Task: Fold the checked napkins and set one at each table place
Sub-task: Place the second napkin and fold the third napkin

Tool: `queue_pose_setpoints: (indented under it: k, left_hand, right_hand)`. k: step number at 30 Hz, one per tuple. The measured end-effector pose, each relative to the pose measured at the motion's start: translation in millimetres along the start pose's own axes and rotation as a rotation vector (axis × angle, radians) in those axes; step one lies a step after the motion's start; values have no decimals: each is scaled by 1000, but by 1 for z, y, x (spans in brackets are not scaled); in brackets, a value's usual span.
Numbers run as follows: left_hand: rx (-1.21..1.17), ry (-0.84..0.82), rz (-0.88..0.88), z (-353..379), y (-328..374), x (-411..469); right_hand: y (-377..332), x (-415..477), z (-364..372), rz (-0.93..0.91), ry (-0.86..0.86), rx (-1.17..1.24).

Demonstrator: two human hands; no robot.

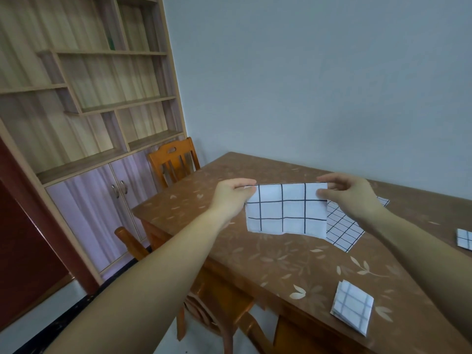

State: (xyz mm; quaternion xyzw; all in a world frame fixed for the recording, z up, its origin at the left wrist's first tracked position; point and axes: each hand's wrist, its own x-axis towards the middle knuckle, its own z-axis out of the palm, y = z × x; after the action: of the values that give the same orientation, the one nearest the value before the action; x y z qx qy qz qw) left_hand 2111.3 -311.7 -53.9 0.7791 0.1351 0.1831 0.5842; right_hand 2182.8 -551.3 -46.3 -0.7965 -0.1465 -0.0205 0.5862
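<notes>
Head cam, single frame.

L hand point(233, 198): thumb and fingers pinch the top-left corner of the held napkin point(286, 210). R hand point(355, 198): thumb under, fingers over, pinching the top-right corner. Both grips are closed on cloth, both forearms stretched fwd.

Held napkin: white w/ dark check lines, stretched taut betw. the two hands, top edge straight and level, rest hanging down. Top edge looks doubled, i.e. a fold line. It is over the table point(255, 264), toward the table's left end, well in from the near edge. Cannot tell if the lower edge touches the tabletop.

Other napkins, same check:
- flat napkin point(344, 231): unfolded, lying on the table just behind and right of the held one, partly covered by it and by the R hand. One corner shows past the R wrist.
- folded napkin point(353, 306): small layered square near the table's near edge, well apart from the held one, layers visible at its lower side.
- third napkin point(464, 238): on the table farther right, cut by the frame border, so cannot tell fold state.

Table: brown top w/ pale leaf pattern, far edge against the grey wall point(306, 72).

Surroundings: wooden chair point(173, 162) at the table's left end; second chair point(217, 302) at the near edge, under the L forearm. Shelf unit point(102, 85) along the left wall, w/ cupboard doors point(102, 200) below.
</notes>
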Motion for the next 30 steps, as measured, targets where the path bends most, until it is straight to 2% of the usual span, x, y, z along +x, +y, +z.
queue_pose_setpoints:
  k: [4, 13, 18, 21, 23, 26, 30]
  left_hand:
    - [144, -35, 58, -6, -1, 3]
    - [347, 31, 151, -10, -10, 7]
    - [398, 49, 152, -9, -11, 8]
    - [438, 48, 155, -11, -9, 5]
    - [510, -29, 134, -15, -8, 6]
    - [704, -250, 80, -20, -7, 10]
    - [730, -461, 125, -6, 2, 5]
  right_hand:
    - [5, 5, -1, -20, 18, -164]
    - [4, 2, 2, -144, -9, -562]
    - [3, 3, 2, -153, -33, -650]
    - [-1, 1, 0, -148, -140, -662]
    - [-3, 2, -4, -170, -179, -588]
    - [-10, 1, -9, -154, -203, -443]
    - [-21, -1, -4, -232, -290, -484]
